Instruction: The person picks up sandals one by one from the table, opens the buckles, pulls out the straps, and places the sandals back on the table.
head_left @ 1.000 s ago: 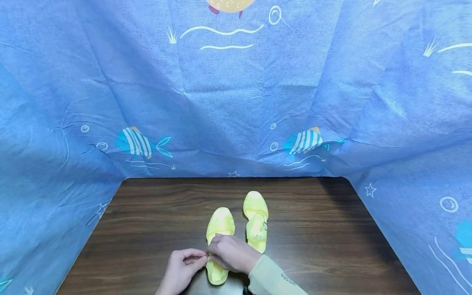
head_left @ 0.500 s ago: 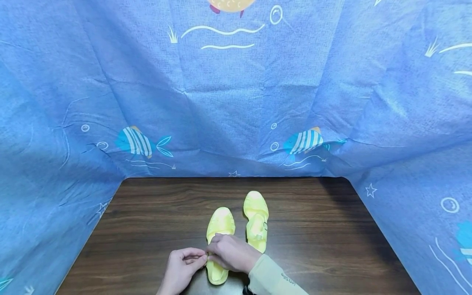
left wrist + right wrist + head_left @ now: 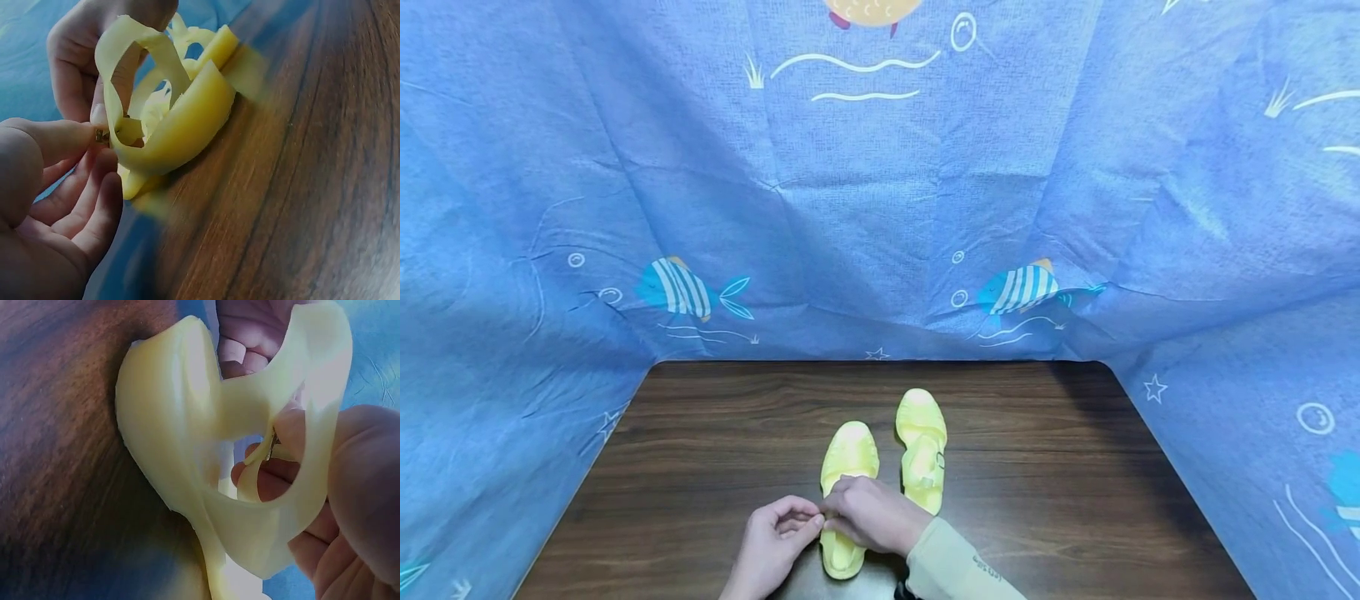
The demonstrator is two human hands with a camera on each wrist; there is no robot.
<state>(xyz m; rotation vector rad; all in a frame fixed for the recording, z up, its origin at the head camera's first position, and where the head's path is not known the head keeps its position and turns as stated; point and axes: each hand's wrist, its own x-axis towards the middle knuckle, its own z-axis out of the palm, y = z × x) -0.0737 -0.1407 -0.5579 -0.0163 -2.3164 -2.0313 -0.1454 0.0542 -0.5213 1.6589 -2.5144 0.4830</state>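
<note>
Two yellow jelly sandals lie on the table, toes pointing away. Both hands meet at the left side of the nearer sandal (image 3: 850, 450). My left hand (image 3: 767, 542) pinches a small gold-coloured buckle (image 3: 102, 135) between thumb and fingertips at the ankle strap. Reaching across the sandal, my right hand (image 3: 876, 512) pinches the strap end close to that buckle; its fingertips are partly covered by the strap. In the right wrist view the ankle strap (image 3: 328, 375) stands up in a loop, with the metal piece seen through it.
The other sandal (image 3: 920, 417) sits a little farther away to the right, with its own buckle on its right side. Dark wood-grain table (image 3: 1037, 500) surrounds the pair. A blue fish-print cloth (image 3: 865, 250) hangs behind and on both sides.
The hands and both sandals hold nearly the same places. My left hand shifts very slightly toward the right at the strap.
</note>
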